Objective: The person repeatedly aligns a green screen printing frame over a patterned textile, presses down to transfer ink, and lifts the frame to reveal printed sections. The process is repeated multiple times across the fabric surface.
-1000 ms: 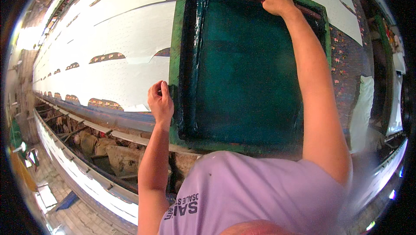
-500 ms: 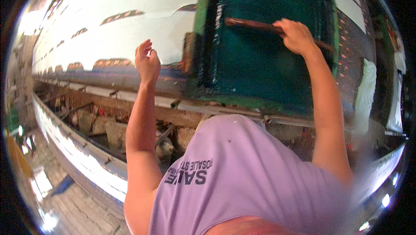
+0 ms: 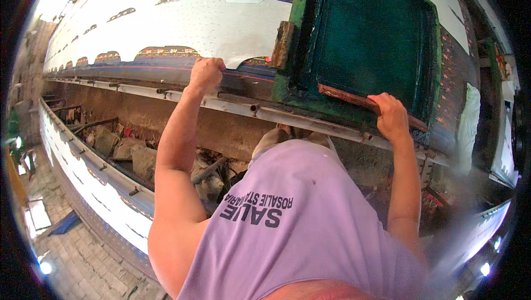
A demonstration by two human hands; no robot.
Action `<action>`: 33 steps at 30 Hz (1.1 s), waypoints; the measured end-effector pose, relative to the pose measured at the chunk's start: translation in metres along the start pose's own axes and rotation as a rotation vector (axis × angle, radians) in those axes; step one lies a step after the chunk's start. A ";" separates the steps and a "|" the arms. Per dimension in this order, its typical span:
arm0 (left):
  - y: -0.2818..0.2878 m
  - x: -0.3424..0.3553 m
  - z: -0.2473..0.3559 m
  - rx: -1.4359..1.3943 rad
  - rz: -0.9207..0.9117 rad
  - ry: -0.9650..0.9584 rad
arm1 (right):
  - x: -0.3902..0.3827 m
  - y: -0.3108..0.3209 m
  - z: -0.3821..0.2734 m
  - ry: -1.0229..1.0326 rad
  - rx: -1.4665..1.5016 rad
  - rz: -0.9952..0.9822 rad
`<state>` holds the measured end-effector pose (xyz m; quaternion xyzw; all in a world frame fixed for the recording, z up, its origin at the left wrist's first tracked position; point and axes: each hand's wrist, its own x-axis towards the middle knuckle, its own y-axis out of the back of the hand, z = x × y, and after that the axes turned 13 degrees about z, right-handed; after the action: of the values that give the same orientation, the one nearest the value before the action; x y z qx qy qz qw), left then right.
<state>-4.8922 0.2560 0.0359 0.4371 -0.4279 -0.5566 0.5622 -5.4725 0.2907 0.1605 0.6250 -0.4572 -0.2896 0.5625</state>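
My right hand (image 3: 391, 116) grips a long reddish-brown wooden squeegee (image 3: 347, 96), fingers wrapped over its middle. The squeegee lies slantwise across the near part of a screen-printing frame (image 3: 440, 62), whose dark teal mesh (image 3: 376, 34) is bordered by green-stained wood. My left hand (image 3: 207, 74) is closed at the table's near edge, beside the scalloped border of white fabric (image 3: 243, 29). Whatever its fingers hold, if anything, is hidden. A rough wooden block (image 3: 283, 44) sits on the frame's left side.
A metal rail (image 3: 265, 113) with short pipe stubs runs along the table's near edge. Below it, a trough holds stones and debris (image 3: 133, 156). Another fabric-covered table (image 3: 94, 172) stands at the lower left, above a brick floor (image 3: 83, 250). A pale cloth (image 3: 469, 128) hangs at the right.
My right hand has drawn the squeegee toward me, from the mesh's upper part to its near end. My left hand, raised with fingers apart before, has closed at the table edge. The view has shifted.
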 end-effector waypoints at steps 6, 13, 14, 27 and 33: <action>-0.014 -0.020 -0.010 -0.060 0.324 -0.167 | -0.026 -0.009 -0.011 0.030 0.042 0.036; -0.015 -0.038 0.000 0.058 0.289 -0.312 | -0.033 -0.026 -0.007 0.012 0.002 0.089; -0.015 -0.039 0.001 0.055 0.290 -0.321 | -0.035 -0.026 -0.007 0.002 -0.011 0.093; -0.002 0.013 0.096 -0.560 0.469 -0.088 | -0.035 -0.013 -0.007 -0.028 0.084 0.047; -0.026 0.077 0.163 -0.531 0.512 0.030 | -0.032 0.020 0.038 -0.206 0.425 0.102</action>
<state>-5.0553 0.1767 0.0518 0.1630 -0.3557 -0.4832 0.7832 -5.5235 0.3042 0.1670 0.6724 -0.5940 -0.2204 0.3827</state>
